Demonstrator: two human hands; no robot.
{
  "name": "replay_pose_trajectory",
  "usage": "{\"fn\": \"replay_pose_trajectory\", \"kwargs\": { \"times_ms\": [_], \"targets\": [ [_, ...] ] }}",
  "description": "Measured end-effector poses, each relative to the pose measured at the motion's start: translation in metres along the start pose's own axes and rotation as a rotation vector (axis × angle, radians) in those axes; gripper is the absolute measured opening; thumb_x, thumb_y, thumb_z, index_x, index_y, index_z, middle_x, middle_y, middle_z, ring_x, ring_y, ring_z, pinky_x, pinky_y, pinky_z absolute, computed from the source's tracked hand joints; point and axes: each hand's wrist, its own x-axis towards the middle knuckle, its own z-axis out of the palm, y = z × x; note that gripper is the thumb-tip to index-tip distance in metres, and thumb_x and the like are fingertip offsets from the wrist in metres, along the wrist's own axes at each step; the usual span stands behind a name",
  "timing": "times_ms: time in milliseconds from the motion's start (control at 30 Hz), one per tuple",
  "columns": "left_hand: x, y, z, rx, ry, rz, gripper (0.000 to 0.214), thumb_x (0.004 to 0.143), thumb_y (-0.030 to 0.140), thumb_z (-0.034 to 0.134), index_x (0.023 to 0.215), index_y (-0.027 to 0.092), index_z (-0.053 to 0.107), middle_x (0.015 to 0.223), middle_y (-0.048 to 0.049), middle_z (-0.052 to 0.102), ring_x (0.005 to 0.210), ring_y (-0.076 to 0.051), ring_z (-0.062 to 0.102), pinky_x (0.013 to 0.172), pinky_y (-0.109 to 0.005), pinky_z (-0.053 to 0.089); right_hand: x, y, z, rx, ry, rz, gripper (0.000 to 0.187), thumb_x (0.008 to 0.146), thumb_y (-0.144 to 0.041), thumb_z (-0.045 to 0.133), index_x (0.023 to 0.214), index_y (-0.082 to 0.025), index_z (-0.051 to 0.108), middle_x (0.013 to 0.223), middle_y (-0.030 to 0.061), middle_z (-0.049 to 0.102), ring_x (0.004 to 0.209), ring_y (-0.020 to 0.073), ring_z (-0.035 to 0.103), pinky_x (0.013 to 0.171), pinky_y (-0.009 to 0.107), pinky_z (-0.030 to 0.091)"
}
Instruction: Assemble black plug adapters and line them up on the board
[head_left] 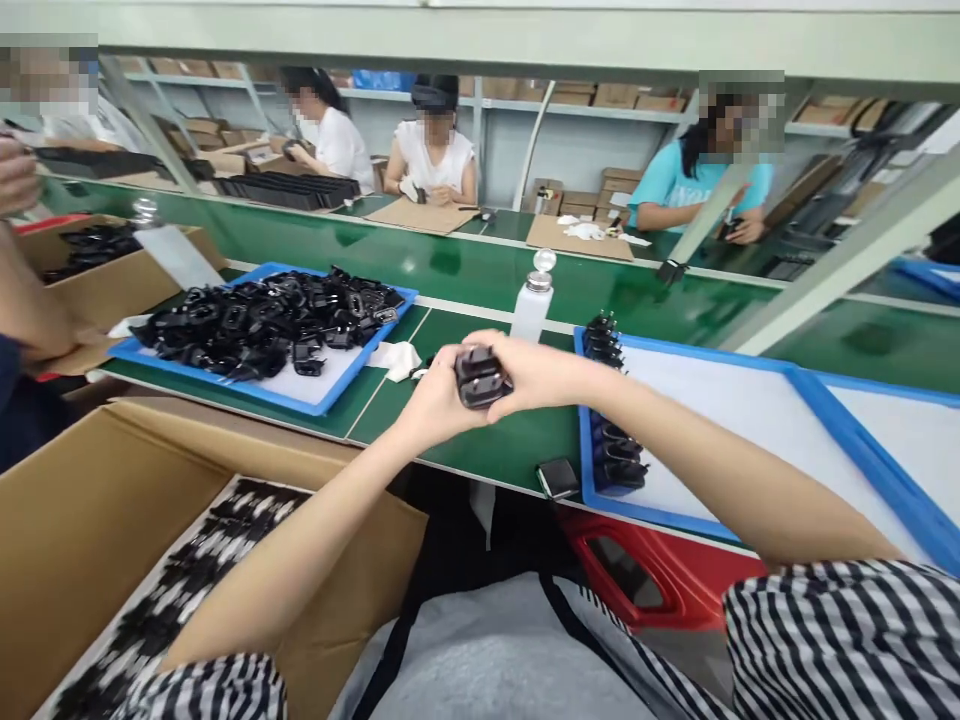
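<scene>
Both my hands meet over the green bench and hold a small black plastic part point(478, 378) between them. My left hand point(431, 398) grips it from the left with curled fingers. My right hand point(525, 368) wraps over it from the right. A blue tray point(330, 395) piled with many similar black parts point(270, 318) lies to the left. Another blue tray point(862, 440) with a white sheet lies to the right, with a row of black parts point(611, 400) along its left edge.
A white bottle point(534, 300) and a white cloth point(397, 358) stand between the trays. A cardboard box point(112, 500) with rows of black parts sits at lower left. A small black part point(559, 478) lies at the bench edge. Other people work across the bench and at far left.
</scene>
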Motion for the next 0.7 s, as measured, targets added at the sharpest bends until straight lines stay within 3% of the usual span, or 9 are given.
{"fn": "replay_pose_trajectory", "kwargs": {
  "times_ms": [67,167,267,367,500,600,700],
  "targets": [
    [0.009,0.035,0.003,-0.030,0.023,0.116,0.069,0.048,0.037,0.066,0.102,0.018,0.027,0.102,-0.0040,0.047,0.089,-0.016,0.050,0.072,-0.022,0.042,-0.033,-0.012,-0.021,0.017,0.188,0.028,0.077,0.053,-0.027,0.071,0.114,-0.014,0.027,0.108,0.0054,0.041,0.091,0.0185,0.046,0.074,0.024,0.040],
    [0.021,0.083,0.016,-0.009,-0.033,0.218,0.072,0.052,0.038,0.063,0.109,0.019,0.024,0.111,-0.0054,0.042,0.097,-0.018,0.046,0.078,-0.024,0.039,-0.084,-0.018,-0.037,0.002,0.499,0.211,0.069,0.048,-0.034,0.071,0.105,-0.016,0.035,0.101,0.0041,0.044,0.088,0.0217,0.047,0.071,0.028,0.042],
    [0.025,0.106,0.030,0.073,-0.162,0.293,0.069,0.056,0.035,0.061,0.113,0.019,0.026,0.119,-0.0068,0.036,0.110,-0.021,0.036,0.086,-0.027,0.035,-0.128,0.000,-0.034,0.039,0.727,0.382,0.057,0.047,-0.039,0.068,0.092,-0.019,0.040,0.095,0.0042,0.046,0.083,0.0225,0.049,0.067,0.030,0.044],
    [0.019,0.092,0.037,0.091,-0.231,0.313,0.057,0.060,0.034,0.059,0.110,0.019,0.035,0.125,-0.0059,0.030,0.115,-0.020,0.029,0.093,-0.029,0.029,-0.161,0.049,-0.023,0.146,0.868,0.618,0.058,0.044,-0.037,0.068,0.090,-0.020,0.036,0.093,0.0055,0.048,0.076,0.0219,0.051,0.063,0.032,0.045],
    [0.001,0.049,0.045,0.015,-0.448,0.083,0.041,0.064,0.038,0.053,0.099,0.018,0.046,0.108,-0.0041,0.049,0.100,-0.016,0.045,0.085,-0.027,0.037,-0.170,0.138,-0.011,0.248,0.848,0.925,0.058,0.041,-0.026,0.068,0.088,-0.017,0.035,0.087,0.0072,0.050,0.070,0.0210,0.051,0.053,0.030,0.044],
    [-0.015,0.022,0.050,-0.071,-0.505,-0.086,0.035,0.064,0.037,0.053,0.094,0.018,0.050,0.096,-0.0023,0.056,0.092,-0.015,0.050,0.079,-0.026,0.040,-0.149,0.185,-0.008,0.341,0.726,0.910,0.055,0.044,-0.024,0.065,0.090,-0.015,0.036,0.088,0.0084,0.050,0.066,0.0183,0.050,0.043,0.025,0.041],
    [-0.030,0.005,0.051,-0.134,-0.399,-0.212,0.029,0.066,0.034,0.051,0.090,0.018,0.052,0.094,-0.0022,0.057,0.089,-0.014,0.051,0.079,-0.026,0.040,-0.127,0.208,-0.008,0.381,0.603,0.824,0.051,0.046,-0.024,0.063,0.091,-0.014,0.040,0.086,0.0074,0.051,0.058,0.0145,0.048,0.042,0.024,0.040]
  ]
}}
